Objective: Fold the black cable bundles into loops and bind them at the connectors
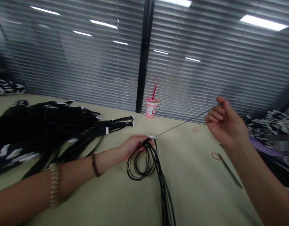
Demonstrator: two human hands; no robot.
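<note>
My left hand (pixel 134 145) lies on the pale table (pixel 196 182), closed around a bundle of thin black cords (pixel 144 163) where its loops gather. The loops hang below the hand, and the long cord tails run toward the near edge. My right hand (pixel 223 123) is raised to the right, pinching one thin black strand (pixel 182 123) between thumb and fingers. That strand is stretched taut from the bundle up to this hand.
A big heap of black cords with white tags (pixel 40 128) covers the table's left. A pink cup with a red straw (pixel 152 107) stands by the blinds. Red rubber bands (pixel 215 156) and a loose black cord (pixel 229 171) lie at right, near more tagged cords (pixel 271 125).
</note>
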